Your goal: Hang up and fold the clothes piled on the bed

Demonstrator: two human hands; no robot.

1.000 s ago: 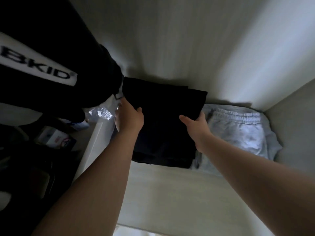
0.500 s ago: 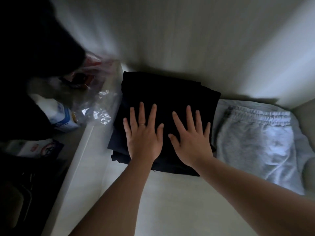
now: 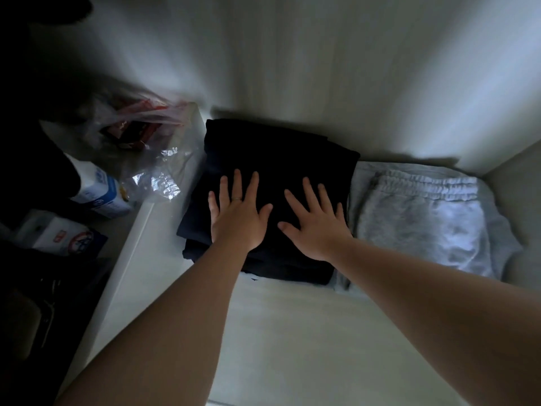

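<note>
"Head view has the stack of folded black cloth garments (image 3: 278, 153) lying on the pale wardrobe shelf (image 3: 292, 332), set well back near the rear wall," the first observer says. "Where are the hands?"

"On top of it," the second answers. "The left hand (image 3: 237, 218) and the right hand (image 3: 314, 227) lie side by side, palms down, on the near half of the stack. Neither grip is closed. The fingers are straight and spread, pressing flat, clamped on nothing."

"And beside it?"

"A folded pair of light grey fleece sweatpants (image 3: 421, 218) lies right against the stack's right edge. A white upright panel (image 3: 137, 244) borders the left, with a crinkled clear plastic bag (image 3: 152, 159) beyond it."

"How would the black stack handle?"

"Soft and limp, by the look of it. It seems light, not fragile, and several layers deep, so the layers could slide or sag. If it needs shifting, the second judges that flat palms at the two side edges, or fingers slipped under the bottom layer, would keep the folds together. A pinch on the top layer alone would likely pull it open."
</note>
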